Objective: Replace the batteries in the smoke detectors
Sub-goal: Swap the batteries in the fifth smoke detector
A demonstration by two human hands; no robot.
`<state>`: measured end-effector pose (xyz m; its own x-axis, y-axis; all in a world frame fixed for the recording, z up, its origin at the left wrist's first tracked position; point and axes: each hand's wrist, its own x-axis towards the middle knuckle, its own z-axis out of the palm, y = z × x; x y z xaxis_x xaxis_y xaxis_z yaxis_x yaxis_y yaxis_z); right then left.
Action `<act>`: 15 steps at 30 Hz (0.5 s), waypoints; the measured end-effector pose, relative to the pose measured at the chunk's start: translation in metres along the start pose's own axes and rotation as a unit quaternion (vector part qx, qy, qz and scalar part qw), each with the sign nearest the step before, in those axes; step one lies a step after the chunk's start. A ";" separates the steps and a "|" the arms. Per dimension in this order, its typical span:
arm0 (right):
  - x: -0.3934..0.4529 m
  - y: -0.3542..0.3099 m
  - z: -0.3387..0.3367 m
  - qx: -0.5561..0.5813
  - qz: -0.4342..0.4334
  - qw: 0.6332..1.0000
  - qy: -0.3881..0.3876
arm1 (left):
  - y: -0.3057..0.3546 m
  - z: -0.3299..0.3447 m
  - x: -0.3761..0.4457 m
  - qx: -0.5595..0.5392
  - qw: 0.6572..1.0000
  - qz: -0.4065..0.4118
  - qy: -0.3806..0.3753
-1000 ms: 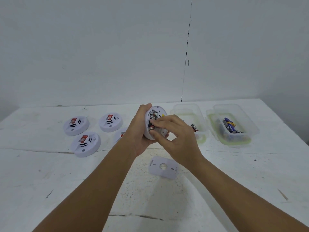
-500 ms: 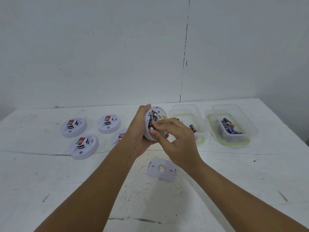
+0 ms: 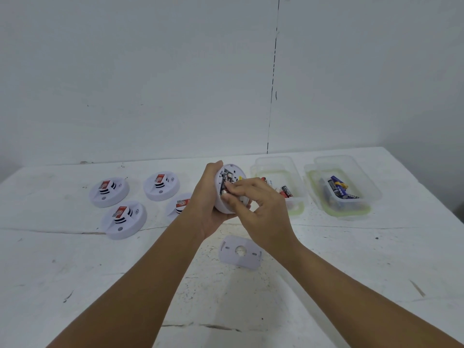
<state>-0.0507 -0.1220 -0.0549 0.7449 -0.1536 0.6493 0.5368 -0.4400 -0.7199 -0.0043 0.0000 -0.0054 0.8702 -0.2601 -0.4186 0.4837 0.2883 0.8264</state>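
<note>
My left hand (image 3: 209,204) grips a round white smoke detector (image 3: 227,183) above the table, its open back turned to me. My right hand (image 3: 258,209) pinches a battery (image 3: 228,189) in the detector's compartment with thumb and forefinger. The detector's white back plate (image 3: 240,252) lies flat on the table below my hands. A clear tub (image 3: 298,197) behind my right hand holds red-black batteries (image 3: 286,190). A second clear tub (image 3: 351,204) further right holds blue and black batteries (image 3: 339,188).
Three white smoke detectors (image 3: 109,193) (image 3: 161,186) (image 3: 124,219) with red labels sit at the left of the white table (image 3: 75,272); a fourth (image 3: 179,204) is partly hidden by my left wrist. A white wall rises behind.
My right fingers have worked a little lower on the battery in the detector. The view has shifted slightly; both hands stay in the same spot.
</note>
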 end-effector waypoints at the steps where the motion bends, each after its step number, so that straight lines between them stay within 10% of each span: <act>1: 0.000 -0.001 0.000 -0.003 -0.003 1.000 -0.004 | 0.000 0.000 0.000 -0.003 1.000 0.001 -0.001; 15: -0.003 -0.007 0.000 0.057 0.081 0.995 -0.014 | -0.002 -0.001 -0.007 0.013 1.000 0.016 -0.022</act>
<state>-0.0563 -0.1187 -0.0518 0.8352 -0.1882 0.5168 0.4496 -0.3074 -0.8386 -0.0112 0.0025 -0.0043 0.8796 -0.2923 -0.3752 0.4527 0.2724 0.8490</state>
